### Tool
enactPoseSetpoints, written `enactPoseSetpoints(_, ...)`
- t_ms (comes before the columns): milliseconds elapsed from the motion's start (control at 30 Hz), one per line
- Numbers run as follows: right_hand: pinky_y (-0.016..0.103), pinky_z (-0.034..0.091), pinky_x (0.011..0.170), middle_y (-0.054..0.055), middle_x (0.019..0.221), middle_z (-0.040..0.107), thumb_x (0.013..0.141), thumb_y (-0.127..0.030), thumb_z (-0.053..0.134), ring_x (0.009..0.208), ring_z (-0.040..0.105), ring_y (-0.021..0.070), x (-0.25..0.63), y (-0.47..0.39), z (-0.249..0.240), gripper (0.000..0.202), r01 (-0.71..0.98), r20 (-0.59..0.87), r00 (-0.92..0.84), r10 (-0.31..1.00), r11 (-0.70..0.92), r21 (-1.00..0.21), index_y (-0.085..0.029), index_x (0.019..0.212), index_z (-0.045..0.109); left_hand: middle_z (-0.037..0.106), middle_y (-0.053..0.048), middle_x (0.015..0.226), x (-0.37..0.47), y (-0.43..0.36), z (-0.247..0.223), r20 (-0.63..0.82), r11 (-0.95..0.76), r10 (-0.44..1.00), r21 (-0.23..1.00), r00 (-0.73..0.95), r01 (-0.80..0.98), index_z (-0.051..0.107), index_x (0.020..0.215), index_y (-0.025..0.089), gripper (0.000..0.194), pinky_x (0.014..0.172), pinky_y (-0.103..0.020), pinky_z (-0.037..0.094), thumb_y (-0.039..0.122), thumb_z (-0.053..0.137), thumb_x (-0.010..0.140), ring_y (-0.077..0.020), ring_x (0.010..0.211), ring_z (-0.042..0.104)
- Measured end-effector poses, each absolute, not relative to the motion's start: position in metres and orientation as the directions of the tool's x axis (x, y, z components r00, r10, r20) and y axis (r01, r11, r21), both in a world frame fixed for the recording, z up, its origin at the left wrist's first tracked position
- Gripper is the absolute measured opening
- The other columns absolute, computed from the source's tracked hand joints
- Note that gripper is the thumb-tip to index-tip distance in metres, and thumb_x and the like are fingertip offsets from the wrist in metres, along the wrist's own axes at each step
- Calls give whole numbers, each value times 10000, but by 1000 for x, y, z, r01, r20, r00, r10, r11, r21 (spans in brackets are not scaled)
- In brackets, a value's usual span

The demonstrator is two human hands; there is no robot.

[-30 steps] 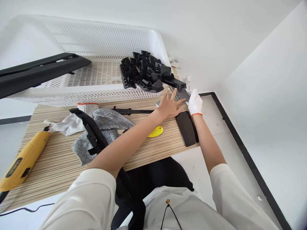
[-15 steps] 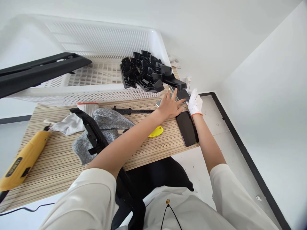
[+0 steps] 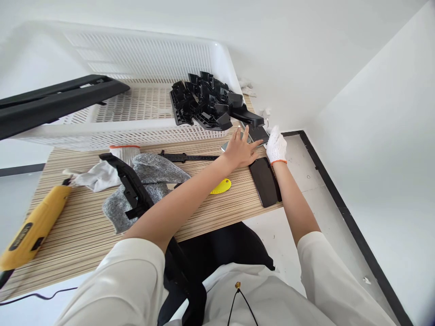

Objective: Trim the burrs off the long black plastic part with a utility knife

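My left hand (image 3: 240,149), bare, has its fingers spread over a light-coloured flat item (image 3: 224,146) and reaches the near edge of a dark phone-like device (image 3: 257,133). My right hand (image 3: 276,145), in a white knitted glove with an orange cuff, rests at the right edge of that device; its fingers are folded out of clear sight. Just below the hands, a black phone (image 3: 265,182) lies near the table's front edge. A yellow tool (image 3: 221,186) lies beneath my left forearm, and a black caliper (image 3: 190,157) stretches to the left of my left hand.
A white basket (image 3: 136,129) holds black plastic parts (image 3: 207,102) and a long black trim (image 3: 64,99). On the wooden table (image 3: 84,217) lie a grey cloth (image 3: 156,167), a white glove (image 3: 102,175), a black curved part (image 3: 131,185) and a yellow power tool (image 3: 37,226).
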State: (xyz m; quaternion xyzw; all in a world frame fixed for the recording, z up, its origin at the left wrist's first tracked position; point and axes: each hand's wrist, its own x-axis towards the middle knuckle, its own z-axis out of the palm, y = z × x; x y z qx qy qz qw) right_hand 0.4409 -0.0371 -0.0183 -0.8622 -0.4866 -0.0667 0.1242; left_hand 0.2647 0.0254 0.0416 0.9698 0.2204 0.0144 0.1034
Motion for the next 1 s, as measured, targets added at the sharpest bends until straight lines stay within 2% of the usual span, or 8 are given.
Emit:
enactPoseSetpoints(300,474,472,1066,249,1471,521,849,-85,520,1299,554,339,440,-38,-15,744,865,213,501,839,-481,-142,33,1541,276,154,-132,1692,265,24,42,-24,-881,434,196,901,430,381,1546,315,570,1201,-588,177,437,430,991,-460,1520,195)
enactPoseSetpoints(600,465,467,1075,240,1452,541,891,-85,460,1305,554,320,439,-38,-16,685,857,227,515,827,-490,-158,15,1547,289,158,-119,1694,266,25,40,-17,-884,430,198,903,424,385,1545,314,566,1202,-593,170,439,424,994,-450,1524,191)
enactPoseSetpoints(767,480,477,1053,264,1452,527,917,-171,493,1284,570,332,438,-37,-16,697,857,265,515,815,-486,-173,-15,1560,273,152,-119,1695,265,25,41,-35,-880,435,195,900,432,382,1546,315,566,1207,-582,161,443,418,996,-459,1524,180)
enactPoseSetpoints(1000,482,481,1044,270,1450,518,929,-223,510,1280,568,343,438,-36,-16,693,847,232,531,815,-510,-148,-28,1557,293,161,-102,1696,266,25,40,-28,-880,438,193,899,435,390,1543,316,559,1206,-584,165,438,404,997,-446,1522,197)
